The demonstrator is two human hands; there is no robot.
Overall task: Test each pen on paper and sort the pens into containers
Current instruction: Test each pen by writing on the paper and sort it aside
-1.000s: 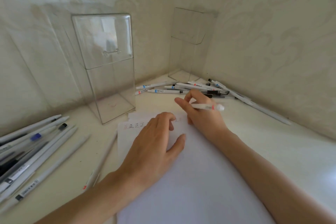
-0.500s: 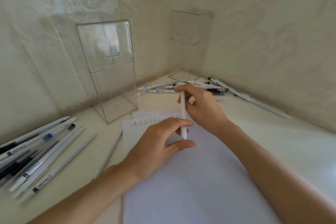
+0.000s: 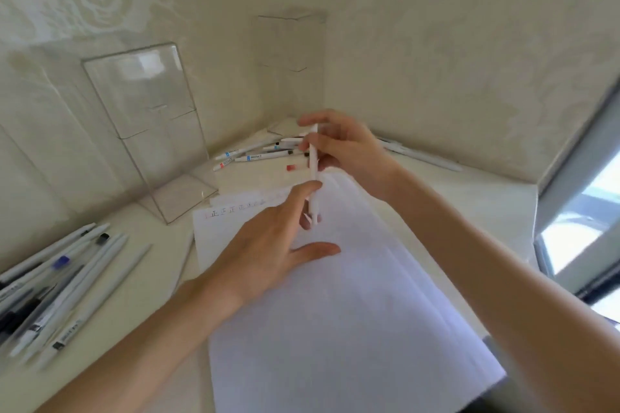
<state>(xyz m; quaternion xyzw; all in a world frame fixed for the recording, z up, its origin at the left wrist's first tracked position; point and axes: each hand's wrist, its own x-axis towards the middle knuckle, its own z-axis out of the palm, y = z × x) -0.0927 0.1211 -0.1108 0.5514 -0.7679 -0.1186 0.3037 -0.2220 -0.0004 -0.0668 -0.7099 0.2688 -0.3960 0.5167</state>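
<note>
Your right hand pinches the pen, its axis running top-to-bottom mid-frame; your left hand touches its lower half, fingers spread.

White pen, cream damask-patterned wallpaper

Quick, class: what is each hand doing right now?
Left hand: open, beside the white pen's lower end.
Right hand: holding the white pen.
</note>
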